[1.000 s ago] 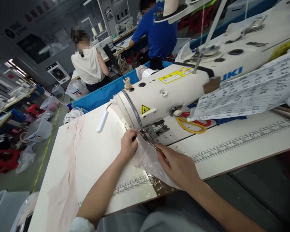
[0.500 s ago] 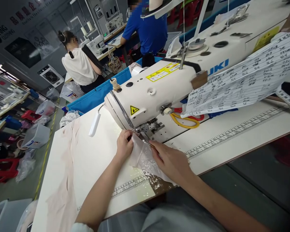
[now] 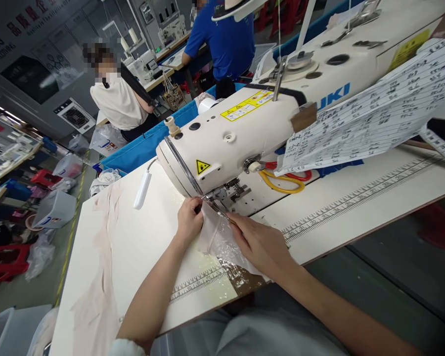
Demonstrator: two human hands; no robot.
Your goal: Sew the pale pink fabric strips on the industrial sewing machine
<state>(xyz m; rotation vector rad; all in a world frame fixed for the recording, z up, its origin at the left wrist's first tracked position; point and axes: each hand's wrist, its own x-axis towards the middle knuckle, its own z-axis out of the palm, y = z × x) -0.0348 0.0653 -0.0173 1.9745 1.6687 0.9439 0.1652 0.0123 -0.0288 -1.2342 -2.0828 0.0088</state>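
A piece of thin pale pink fabric (image 3: 215, 236) lies under the needle area of a white sewing machine (image 3: 222, 138). My left hand (image 3: 189, 220) pinches the fabric's left edge close to the presser foot (image 3: 209, 197). To the right, my right hand (image 3: 261, 242) is closed at the fabric's other edge, thumb and forefinger together. A slim thing shows at those fingertips, too small to make out. The needle tip itself is hidden by the fingers and the machine head.
More pale pink fabric (image 3: 100, 277) trails down the table's left side. A white stick-shaped lamp (image 3: 143, 190) hangs beside the machine head. Handwritten paper (image 3: 371, 109) covers part of the machine's right. Two people sit beyond a blue cloth trough (image 3: 133, 154). Ruler markings (image 3: 319, 217) run along the table.
The view has shifted slightly. Both hands keep their grip on the fabric at nearly the same spot by the presser foot. The seated person in white has turned their head a little.
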